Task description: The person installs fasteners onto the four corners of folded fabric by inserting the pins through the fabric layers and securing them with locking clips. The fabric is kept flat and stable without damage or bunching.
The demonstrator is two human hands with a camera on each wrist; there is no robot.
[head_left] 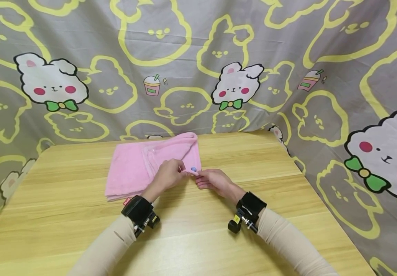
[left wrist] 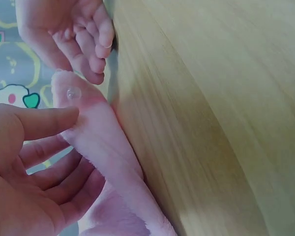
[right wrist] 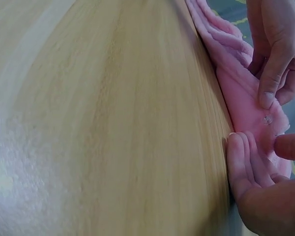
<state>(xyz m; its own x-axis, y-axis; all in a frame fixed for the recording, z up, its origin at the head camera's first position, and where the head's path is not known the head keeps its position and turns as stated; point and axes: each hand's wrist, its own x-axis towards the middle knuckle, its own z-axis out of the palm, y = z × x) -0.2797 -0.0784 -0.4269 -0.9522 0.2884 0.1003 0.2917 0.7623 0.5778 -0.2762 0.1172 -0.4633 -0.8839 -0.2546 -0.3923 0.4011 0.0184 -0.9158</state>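
A folded pink plush cloth (head_left: 126, 168) lies on the wooden table, its near right corner lifted a little. My left hand (head_left: 168, 174) pinches the cloth's edge between thumb and fingers, just left of that corner. At the corner itself my right hand (head_left: 217, 181) grips the cloth with thumb and fingertips. Between the two hands, a small round blue spot (head_left: 193, 169) shows on the fabric. Both wrist views show a clear round snap (left wrist: 73, 92) on the lifted flap, close to my left thumb (right wrist: 268, 96). A second clear snap (head_left: 153, 150) sits farther back on the cloth.
The wooden table (head_left: 253, 161) reaches out in front of both arms. A grey curtain (head_left: 184, 76) with yellow outlines and white rabbits hangs along its back and sides. Each wrist carries a black strap (head_left: 138, 210) with a small camera.
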